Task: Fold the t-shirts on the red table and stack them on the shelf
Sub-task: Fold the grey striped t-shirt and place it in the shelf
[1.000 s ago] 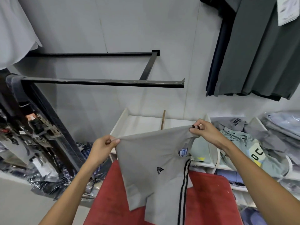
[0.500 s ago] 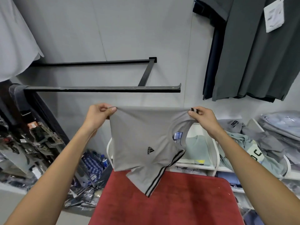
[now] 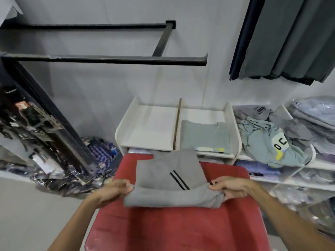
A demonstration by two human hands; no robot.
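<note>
grey t-shirt (image 3: 168, 180), folded, black-striped

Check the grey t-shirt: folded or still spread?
Partly folded. The grey t-shirt lies on the red table, near edge doubled over, pinched by the left hand and right hand.

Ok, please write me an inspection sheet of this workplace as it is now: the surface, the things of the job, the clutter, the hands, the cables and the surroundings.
Surface: red table, its near part bare.
Job's things: grey t-shirt lies partly folded on the table; a green folded shirt sits in the right compartment of the white shelf; the left compartment holds nothing.
Clutter: unfolded clothes pile on the shelving at right; plastic-wrapped packages on the floor at left.
Hands: left hand and right hand each grip a near corner of the grey t-shirt.
Cables: nothing seen.
Surroundings: black wall rail; dark hanging garments at upper right.
</note>
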